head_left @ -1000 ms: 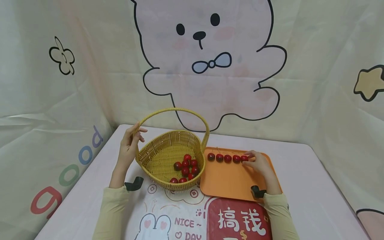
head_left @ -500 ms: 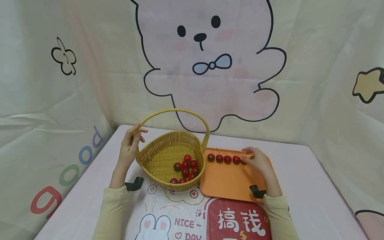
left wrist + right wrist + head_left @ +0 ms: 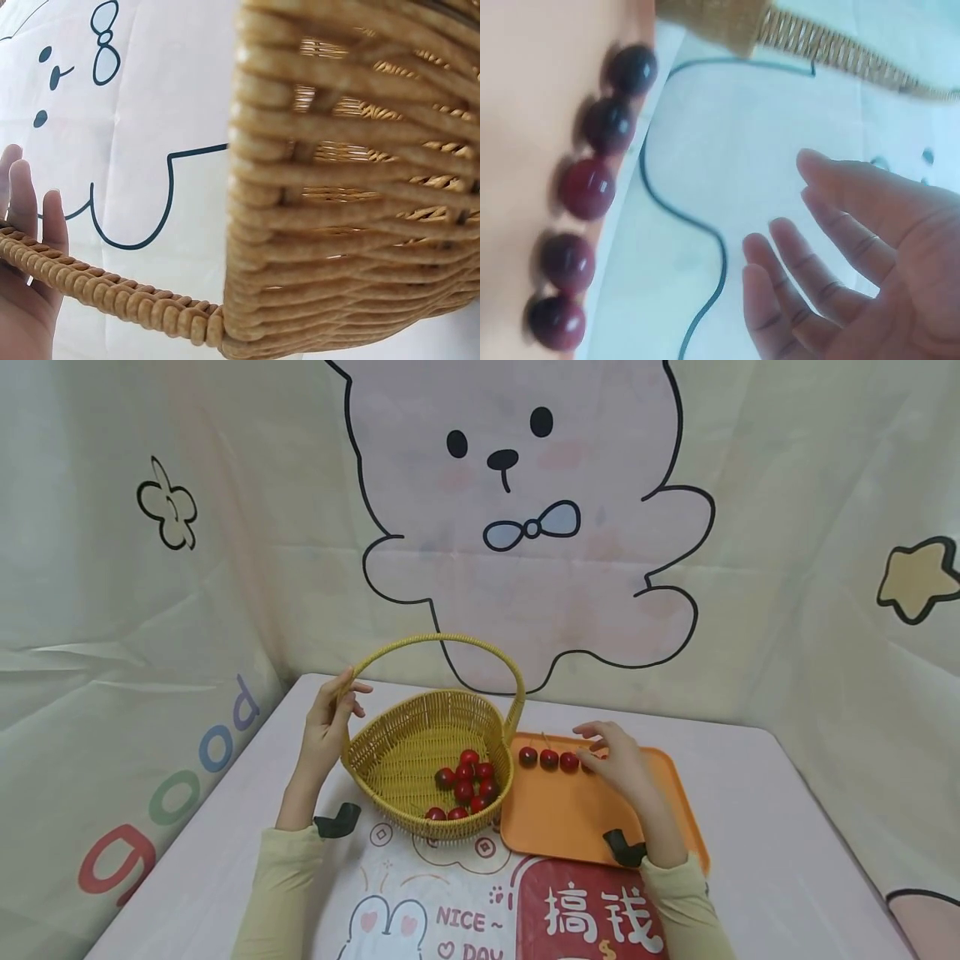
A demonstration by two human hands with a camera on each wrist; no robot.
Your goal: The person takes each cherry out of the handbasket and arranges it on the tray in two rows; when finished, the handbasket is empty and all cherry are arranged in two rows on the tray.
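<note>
A yellow wicker basket (image 3: pixel 390 768) with a tall arched handle (image 3: pixel 450 637) stands on the table, several red cherries (image 3: pixel 463 791) lying in its right part. My left hand (image 3: pixel 327 714) holds the left side of the handle; in the left wrist view its fingers (image 3: pixel 22 199) stand behind the woven strip. To the right, a row of several cherries (image 3: pixel 587 188) lies along the far edge of an orange tray (image 3: pixel 562 814). Over that row hovers my right hand (image 3: pixel 618 764), fingers loosely bent and apart, holding nothing. It hides the row's right end in the head view.
The basket's right side meets the tray's left edge. A printed cloth with a rabbit and a red patch (image 3: pixel 585 902) covers the near table. Behind the white table (image 3: pixel 750 810) hangs a curtain with a bear drawing (image 3: pixel 525 602). Dark wrist mounts (image 3: pixel 337 821) stick out inward from both wrists.
My right hand has shifted left and lifted off the rightmost cherries, passing along the row. The left hand stays on the handle, and the basket keeps its place.
</note>
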